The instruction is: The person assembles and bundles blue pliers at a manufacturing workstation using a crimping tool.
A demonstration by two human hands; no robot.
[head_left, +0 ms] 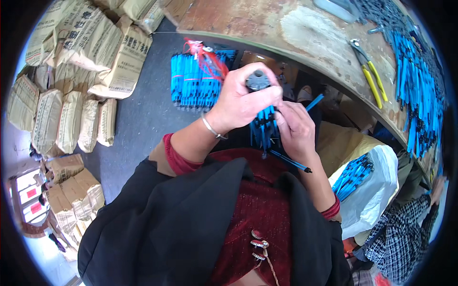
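Holding: your left hand (242, 100) was wrapped round a black round-topped piece (258, 82), fingers curled tight, thumb across its near side. Blue sticks (264, 129) with dark ends hung in a bunch just below it, in front of your chest. Your right hand (296, 126) was right beside them, fingers bent and close together, tips by the left hand; couldn't tell if they pinched a stick or only rested there. One stray stick (291, 161) poked out below your right hand, black tip outward; another (315, 101) showed above it.

Past your left hand, blue bundles (183, 83) lay on the grey floor (138, 128), red plastic strips (210, 59) near them. To your right, a white sack (377, 190) had more blue sticks in it. Up on the bench (248, 16): yellow-handled pliers (371, 81), then a long blue pile (420, 95). Paper sacks (86, 43) were stacked on your left, above some cartons (74, 195) in view. Co-worker's checked sleeve (398, 238) was at lower right.
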